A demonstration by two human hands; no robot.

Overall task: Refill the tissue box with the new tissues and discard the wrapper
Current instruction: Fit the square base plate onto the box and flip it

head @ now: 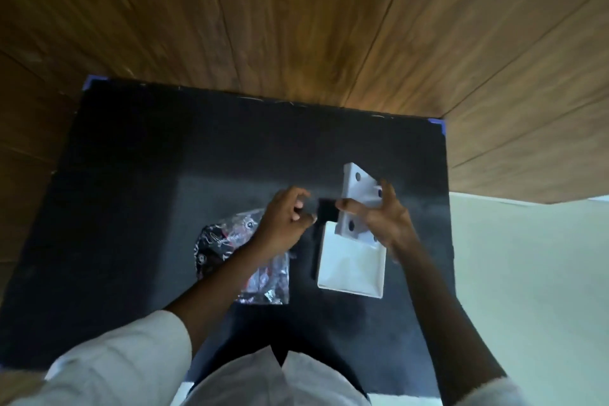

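the right hand (379,224) is clamped on a white panel (357,204) with dark round holes, thumb on its near face and fingers wrapped behind, holding it tilted above the black table (148,175). its long axis runs away from the person, leaning left at the far end. directly beneath and toward the person lies a white square tray (351,265), which looks like the open tissue box; the panel's lower end overlaps the tray's far edge in view, though i cannot tell if they touch. the left hand (286,219) hovers just left of the panel, fingers loosely curled and holding nothing i can make out. under that forearm, left of the tray, lies a crinkled plastic pack (230,250) with a dark print, probably the new tissues in their wrapper; the left hand is nearer it. the print is too blurred to read, and no brand shows anywhere.
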